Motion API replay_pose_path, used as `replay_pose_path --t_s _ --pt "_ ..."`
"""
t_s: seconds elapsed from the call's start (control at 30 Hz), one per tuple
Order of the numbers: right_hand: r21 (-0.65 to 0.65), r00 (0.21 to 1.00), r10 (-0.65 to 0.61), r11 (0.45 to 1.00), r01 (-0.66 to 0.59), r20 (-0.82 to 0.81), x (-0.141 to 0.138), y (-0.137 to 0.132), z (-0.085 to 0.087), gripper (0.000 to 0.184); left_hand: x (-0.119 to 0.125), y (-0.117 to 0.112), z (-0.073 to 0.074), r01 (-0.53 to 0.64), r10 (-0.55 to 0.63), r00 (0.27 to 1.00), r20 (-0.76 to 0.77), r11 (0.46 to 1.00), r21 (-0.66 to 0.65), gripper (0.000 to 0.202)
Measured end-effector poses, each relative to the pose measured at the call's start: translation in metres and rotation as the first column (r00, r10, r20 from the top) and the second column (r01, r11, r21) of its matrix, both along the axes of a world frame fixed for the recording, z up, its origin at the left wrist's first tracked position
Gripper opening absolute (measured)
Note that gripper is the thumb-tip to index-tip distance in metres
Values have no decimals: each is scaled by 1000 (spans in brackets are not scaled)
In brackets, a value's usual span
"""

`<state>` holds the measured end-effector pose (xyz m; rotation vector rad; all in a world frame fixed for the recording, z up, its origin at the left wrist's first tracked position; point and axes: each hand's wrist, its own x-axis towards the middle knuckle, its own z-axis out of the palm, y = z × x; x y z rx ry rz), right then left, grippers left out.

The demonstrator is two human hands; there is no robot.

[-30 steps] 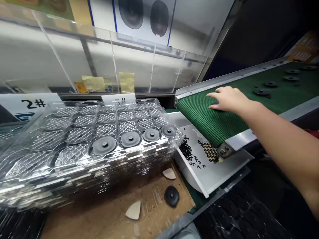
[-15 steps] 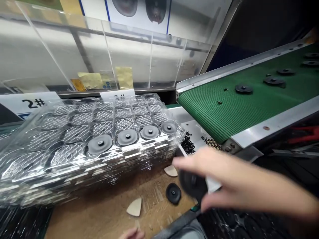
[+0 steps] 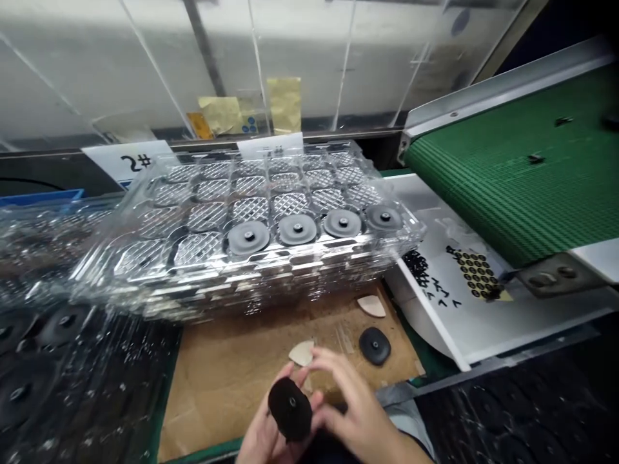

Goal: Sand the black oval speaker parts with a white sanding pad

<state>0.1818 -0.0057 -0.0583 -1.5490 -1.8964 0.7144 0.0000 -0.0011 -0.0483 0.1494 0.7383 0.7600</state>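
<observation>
A black rounded disc-shaped part (image 3: 290,409) with a small central hub lies in my left hand (image 3: 264,435), whose fingers curl up around it from below. My right hand (image 3: 360,412) is at the part's right side, thumb at its edge and fingers bent over toward the left fingertips. Just beyond the hands, a beige pad with a pointed end (image 3: 302,353) rests on the brown board (image 3: 217,374). Another black disc-shaped part (image 3: 374,346) lies on the board to the right, with a second beige pad (image 3: 372,306) behind it.
Stacked clear plastic trays (image 3: 232,267) stand behind the board, with several grey discs (image 3: 297,229) in the front row. On the right are a white tray (image 3: 483,328) with small black pieces (image 3: 416,267) and a sticker sheet (image 3: 478,274), below a green conveyor (image 3: 483,187). More filled trays (image 3: 72,386) sit left.
My right hand has come back leftward from the right side with a black part, which is now at my left hand. The view has shifted right and down.
</observation>
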Motion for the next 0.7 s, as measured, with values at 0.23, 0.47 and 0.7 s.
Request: replay_pose_path --t_s 0.23,0.47,0.7 --pt "1 986 -66 998 66 152 -14 27 -52 29 -31 2 16 -294 284 948 141 955 50 38" --pt "85 990 -82 994 72 114 -15 27 -66 22 -36 5 24 -370 368 925 93 929 9 43" --pt "139 999 -13 990 19 -39 -33 37 23 27 -24 12 36 -468 469 882 -55 883 22 40"
